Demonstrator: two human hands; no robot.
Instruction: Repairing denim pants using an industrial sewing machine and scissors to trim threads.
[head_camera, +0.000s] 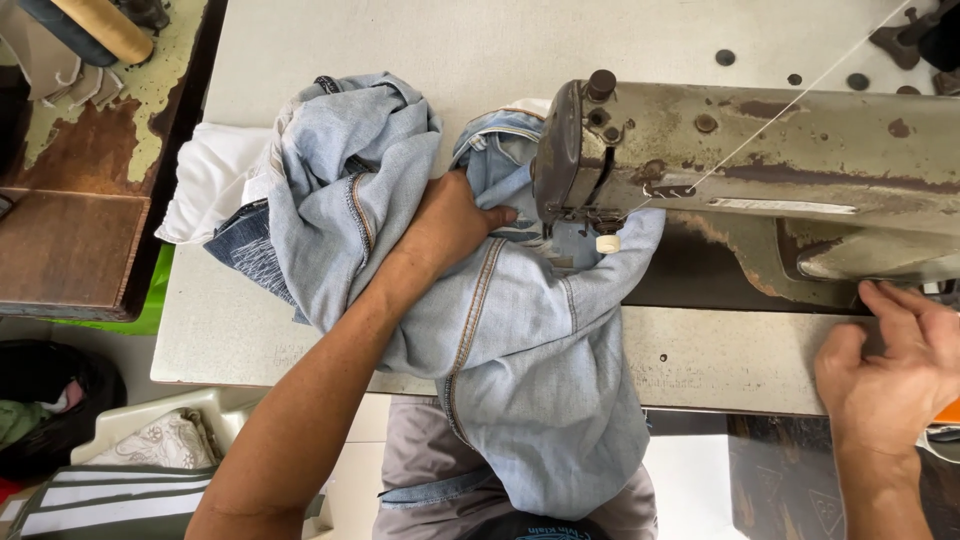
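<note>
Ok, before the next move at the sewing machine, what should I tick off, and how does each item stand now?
1. Left hand flat on the denim beside the needle area: ok.
2. Left fingers clear of the needle: cannot tell, the machine head hides the needle.
3. Denim lying under the presser foot: cannot tell, the fabric is bunched there.
4. Right hand at the machine's right end by the table edge, holding nothing: ok.
5. Thread running taut to the machine: ok.
6. Loose denim piled left of the left hand, not flattened: not ok.
</note>
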